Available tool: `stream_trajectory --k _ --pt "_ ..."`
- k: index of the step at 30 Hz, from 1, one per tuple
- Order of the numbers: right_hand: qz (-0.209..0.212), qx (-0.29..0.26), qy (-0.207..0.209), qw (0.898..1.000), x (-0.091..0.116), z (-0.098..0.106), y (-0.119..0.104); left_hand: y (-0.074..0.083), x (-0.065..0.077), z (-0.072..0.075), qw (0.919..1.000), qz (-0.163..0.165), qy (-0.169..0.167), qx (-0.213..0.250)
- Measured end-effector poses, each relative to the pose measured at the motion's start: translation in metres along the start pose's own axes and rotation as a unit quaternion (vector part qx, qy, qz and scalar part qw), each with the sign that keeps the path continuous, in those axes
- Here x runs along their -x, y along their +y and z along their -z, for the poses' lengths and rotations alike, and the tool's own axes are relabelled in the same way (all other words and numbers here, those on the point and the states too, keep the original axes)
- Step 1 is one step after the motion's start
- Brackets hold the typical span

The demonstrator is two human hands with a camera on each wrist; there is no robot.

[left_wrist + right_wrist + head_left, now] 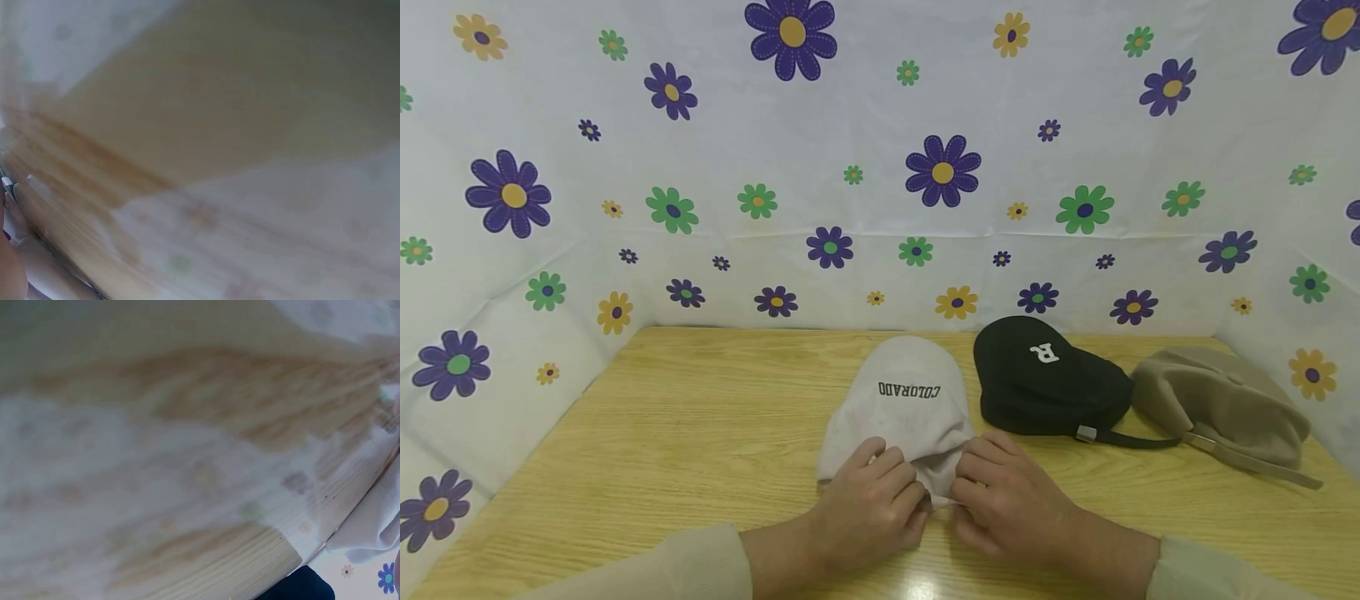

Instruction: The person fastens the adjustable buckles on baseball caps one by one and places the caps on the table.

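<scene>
A pale off-white cap (917,421) with dark COLORADO lettering, upside down from here, lies on the wooden table. My left hand (872,500) grips its near edge with curled fingers. On the other side of a fold in the fabric, my right hand (1011,500) pinches the same near edge, close to the left. Both thumbs and the held edge are partly hidden by the fingers. In the right wrist view, a piece of the pale cap (369,525) shows at the right. The left wrist view is mostly blurred, with pale fabric (47,269) in its lower left corner.
Right of the pale cap lies a black cap (1048,383) with a white letter R and a buckled strap. A brown cap (1232,400) lies beyond it at the far right. Flower-printed white cloth (850,108) hangs behind the table (685,425) and along both sides.
</scene>
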State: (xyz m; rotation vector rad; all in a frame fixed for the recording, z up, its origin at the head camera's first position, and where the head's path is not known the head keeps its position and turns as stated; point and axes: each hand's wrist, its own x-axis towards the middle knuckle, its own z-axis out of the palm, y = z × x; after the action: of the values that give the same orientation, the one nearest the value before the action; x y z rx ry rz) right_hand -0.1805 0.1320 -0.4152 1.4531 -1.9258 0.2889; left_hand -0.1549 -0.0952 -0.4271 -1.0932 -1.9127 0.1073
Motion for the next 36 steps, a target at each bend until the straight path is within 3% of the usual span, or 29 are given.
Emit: stream_trajectory --k 27,36 --pt "-0.011 0.002 0.017 1.0 -0.0008 0.0014 -0.0008 -0.0025 0.0002 -0.0001 0.9999 0.01 0.006 -0.009" --pt "0.011 -0.006 0.085 0.996 -0.0024 -0.0019 0.0001 -0.004 -0.0001 0.0011 0.9998 0.018 0.011 -0.003"
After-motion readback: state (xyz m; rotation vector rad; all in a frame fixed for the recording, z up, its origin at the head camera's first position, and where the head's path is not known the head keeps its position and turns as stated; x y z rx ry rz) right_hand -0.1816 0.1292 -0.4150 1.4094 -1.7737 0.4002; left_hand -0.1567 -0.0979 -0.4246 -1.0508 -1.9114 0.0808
